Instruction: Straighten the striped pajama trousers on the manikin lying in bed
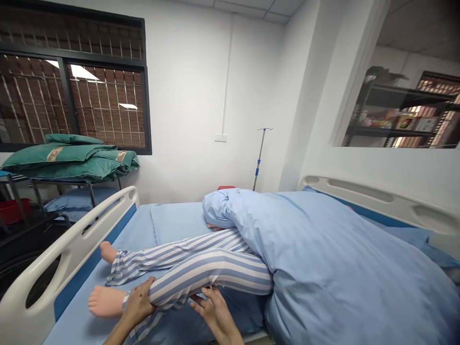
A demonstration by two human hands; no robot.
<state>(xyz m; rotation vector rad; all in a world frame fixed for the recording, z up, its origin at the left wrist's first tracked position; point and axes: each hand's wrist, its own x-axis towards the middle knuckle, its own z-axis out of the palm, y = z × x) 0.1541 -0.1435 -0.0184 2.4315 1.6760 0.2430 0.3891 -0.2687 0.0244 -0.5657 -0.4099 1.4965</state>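
A manikin in blue-and-white striped pyjamas [201, 268] lies on a hospital bed, its legs pointing left and bare feet [104, 301] near the footboard. A light blue quilt [323, 268] covers its upper body. My left hand [138, 302] is wrapped around the near leg's ankle over the striped trouser cuff. My right hand [212, 306] lies under the near leg around the knee, fingers spread and touching the trouser fabric from below.
The white footboard [68, 244] stands at the left, a white headboard rail [377, 201] at the right. An IV pole [259, 158] stands behind the bed. Folded green blankets [72, 160] rest on a rack by the window. A red basin [12, 211] sits at far left.
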